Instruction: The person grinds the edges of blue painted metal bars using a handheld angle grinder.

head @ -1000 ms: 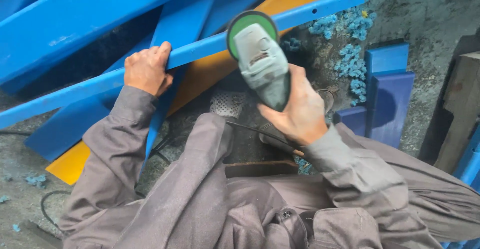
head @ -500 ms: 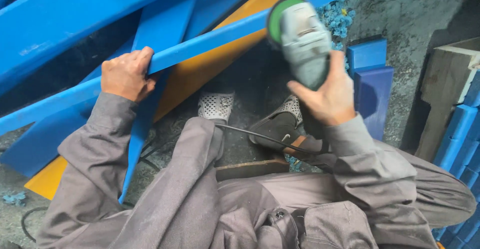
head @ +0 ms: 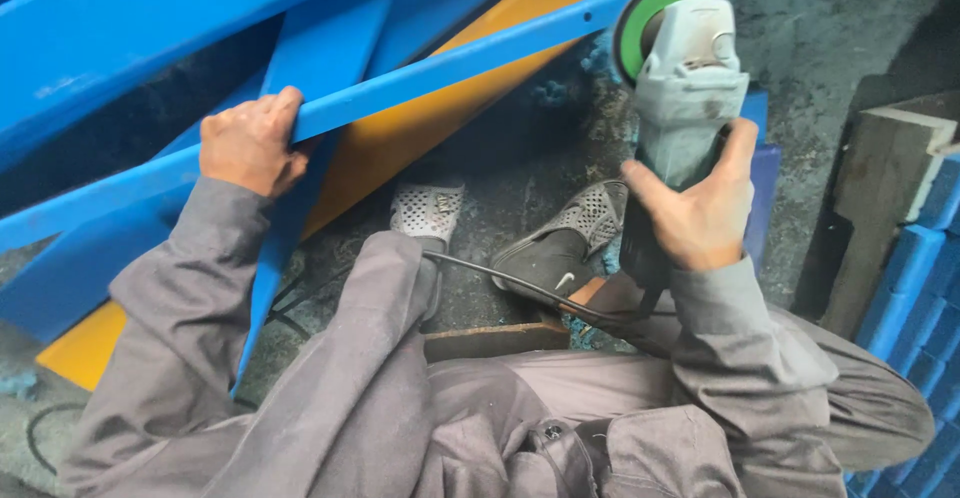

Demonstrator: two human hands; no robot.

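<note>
Angle grinder (head: 683, 88), disc end up-frame, near-vertical

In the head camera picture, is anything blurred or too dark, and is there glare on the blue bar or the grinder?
Head view: light is soft and even, with no strong glare on the blue bar or the grinder. The left hand and right hand look sharp. The gap under the upper blue beams is in deep shadow, and so is the upper right corner. Straight edges bend slightly near the borders.
</note>
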